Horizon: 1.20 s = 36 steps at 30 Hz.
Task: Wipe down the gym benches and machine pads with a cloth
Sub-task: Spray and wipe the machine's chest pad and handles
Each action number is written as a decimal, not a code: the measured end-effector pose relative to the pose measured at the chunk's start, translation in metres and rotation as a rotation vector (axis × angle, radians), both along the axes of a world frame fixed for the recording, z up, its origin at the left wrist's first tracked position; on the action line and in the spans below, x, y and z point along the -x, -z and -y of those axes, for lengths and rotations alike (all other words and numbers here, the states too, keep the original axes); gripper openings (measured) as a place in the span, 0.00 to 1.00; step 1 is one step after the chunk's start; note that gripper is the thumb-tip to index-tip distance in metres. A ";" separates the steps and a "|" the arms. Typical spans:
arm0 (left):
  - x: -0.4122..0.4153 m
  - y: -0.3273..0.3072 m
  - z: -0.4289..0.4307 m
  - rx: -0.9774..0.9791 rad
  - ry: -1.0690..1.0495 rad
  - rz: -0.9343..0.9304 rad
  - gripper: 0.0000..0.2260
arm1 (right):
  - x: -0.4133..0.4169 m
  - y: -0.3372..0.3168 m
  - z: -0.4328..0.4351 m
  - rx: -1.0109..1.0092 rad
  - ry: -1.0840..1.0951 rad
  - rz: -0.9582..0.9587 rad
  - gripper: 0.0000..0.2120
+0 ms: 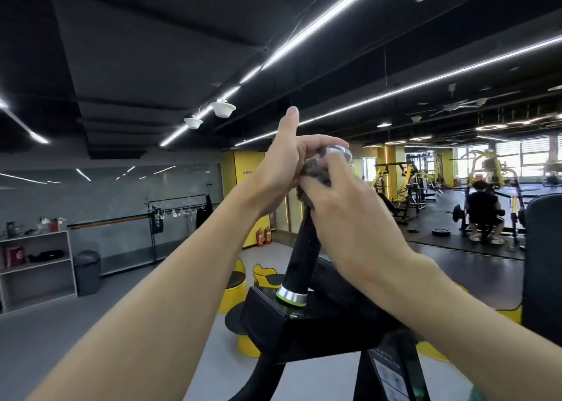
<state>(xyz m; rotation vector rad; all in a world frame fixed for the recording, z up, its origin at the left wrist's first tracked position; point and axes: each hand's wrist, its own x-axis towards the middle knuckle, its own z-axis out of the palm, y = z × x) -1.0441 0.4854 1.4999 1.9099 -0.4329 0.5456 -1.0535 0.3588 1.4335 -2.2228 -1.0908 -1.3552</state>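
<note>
Gym machines (392, 185) stand behind; left hand (282, 163) curls over the machine handle (299, 248) top, right hand (349, 218) grips a grey cloth (316, 174) around it.

Floor (137, 324) with yellow stools (231, 299), bin (87, 271), perhaps a weight plate (441, 232)

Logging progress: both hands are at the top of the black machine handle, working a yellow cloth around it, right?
Not quite: the cloth is grey, not yellow. The head view shows the left hand and right hand at the top of the black machine handle, working the cloth around it.
</note>
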 end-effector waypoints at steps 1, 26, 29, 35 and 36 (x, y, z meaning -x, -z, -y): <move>0.000 0.000 -0.001 0.008 0.017 0.000 0.41 | -0.001 -0.006 0.000 -0.056 0.012 0.004 0.13; 0.001 0.008 0.004 0.089 0.046 0.009 0.40 | 0.009 0.057 -0.008 0.056 -0.254 0.037 0.08; 0.003 0.009 0.005 0.085 0.046 0.013 0.40 | 0.019 0.063 -0.008 0.165 -0.277 -0.049 0.05; 0.001 0.011 0.006 0.074 0.037 0.014 0.39 | -0.009 0.043 0.015 -0.444 -0.523 -0.226 0.17; 0.001 0.011 0.006 0.067 0.033 0.013 0.39 | -0.020 0.034 0.016 -0.640 -0.490 -0.194 0.17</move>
